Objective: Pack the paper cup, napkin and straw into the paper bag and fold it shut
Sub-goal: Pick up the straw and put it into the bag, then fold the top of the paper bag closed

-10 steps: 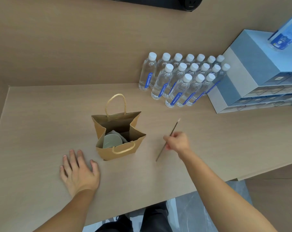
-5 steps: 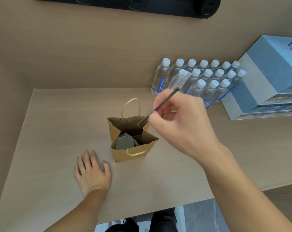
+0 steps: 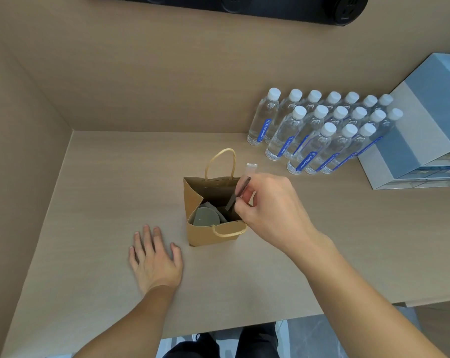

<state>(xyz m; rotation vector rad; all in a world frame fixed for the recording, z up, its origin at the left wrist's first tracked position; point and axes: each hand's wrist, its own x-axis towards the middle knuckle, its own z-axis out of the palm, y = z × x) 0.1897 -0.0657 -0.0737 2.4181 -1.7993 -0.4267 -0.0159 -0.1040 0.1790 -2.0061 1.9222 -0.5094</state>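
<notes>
A small brown paper bag [image 3: 208,236] with twisted handles stands open in the middle of the table. Inside it the paper cup [image 3: 206,217] shows its round pale top, with the grey napkin [image 3: 210,204] tucked behind it. My right hand [image 3: 267,210] hovers at the bag's right rim and pinches the dark wrapped straw [image 3: 236,194], which slants down into the bag's mouth. Its clear wrapper end sticks up above my fingers. My left hand [image 3: 154,259] lies flat on the table, fingers spread, just left of the bag and not touching it.
Several water bottles [image 3: 319,133] stand in rows at the back right. Beside them is a stack of blue-grey boxes [image 3: 425,140]. Wooden walls close off the left side and the back. The table's front edge [image 3: 270,321] runs near my body.
My right hand lifted the straw off the table, carried it left over the bag and lowered its tip into the opening. My left hand stayed flat on the table.
</notes>
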